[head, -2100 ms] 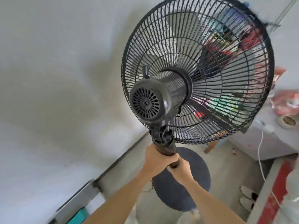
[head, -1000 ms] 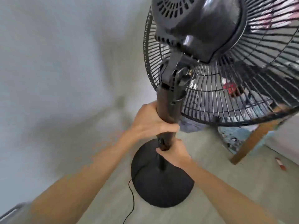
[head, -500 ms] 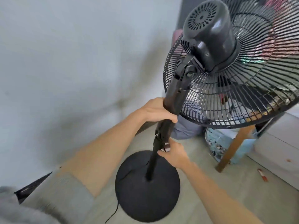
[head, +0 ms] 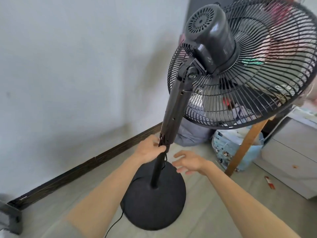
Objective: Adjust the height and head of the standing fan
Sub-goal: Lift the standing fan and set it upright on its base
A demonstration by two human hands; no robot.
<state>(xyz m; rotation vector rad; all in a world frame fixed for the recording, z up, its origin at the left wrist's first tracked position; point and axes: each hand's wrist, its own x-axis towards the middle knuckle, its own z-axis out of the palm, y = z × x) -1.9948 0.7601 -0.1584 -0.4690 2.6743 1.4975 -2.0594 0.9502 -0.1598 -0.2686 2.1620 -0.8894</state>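
A black standing fan rises from a round base (head: pixel 154 212) on the floor. Its thick upper pole (head: pixel 173 115) leans up to the motor housing (head: pixel 209 36) and the wire grille (head: pixel 253 69) at the upper right. My left hand (head: pixel 149 150) grips the lower end of the thick pole, where it meets the thin inner pole (head: pixel 157 169). My right hand (head: pixel 190 162) hovers just right of the pole with fingers spread, touching nothing.
A white wall fills the left, with a dark skirting board (head: pixel 85 162) along the floor. Behind the fan are a grey bundle (head: pixel 192 134), a blue patterned bag (head: pixel 228 148), a wooden leg (head: pixel 247 143) and a white cabinet (head: pixel 289 162). The fan's cord (head: pixel 116 222) trails toward me.
My left hand slid down the pole to its lower end. My right hand let go of the pole and opened beside it. The view pulled back from the fan.
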